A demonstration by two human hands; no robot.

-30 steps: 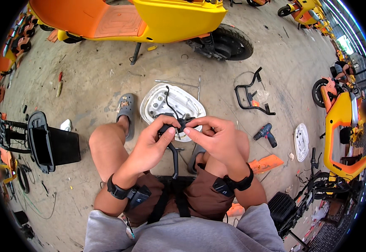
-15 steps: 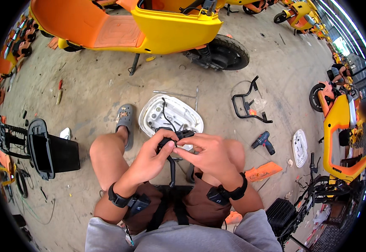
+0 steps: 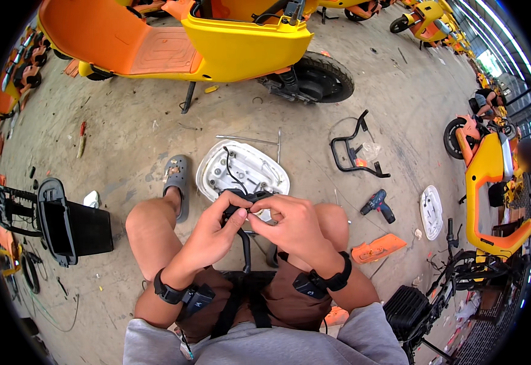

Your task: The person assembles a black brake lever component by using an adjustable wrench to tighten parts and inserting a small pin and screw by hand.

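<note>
In front of my knees, my left hand (image 3: 216,228) is closed around the body of a black brake lever (image 3: 246,252), whose curved arm hangs down between my thighs. A thin black cable (image 3: 232,167) rises from it over the white plastic shell. My right hand (image 3: 293,222) meets the left at the lever's body, thumb and forefinger pinched together. What sits between those fingertips is too small and covered to make out. On the floor just beyond both hands lies the white plastic shell (image 3: 199,173), holding bolts and other small metal parts.
Metal rods (image 3: 247,139) lie behind the shell. To the right are a black tubular frame (image 3: 338,155), a cordless drill (image 3: 378,205), an orange panel (image 3: 379,248) and another white shell (image 3: 431,212). A black bin (image 3: 89,230) stands left; a yellow-orange scooter (image 3: 247,48) stands ahead.
The view has shifted slightly, so the surroundings sit a little further left. Both hands stay together at the brake lever, with a small change in the fingers' position.
</note>
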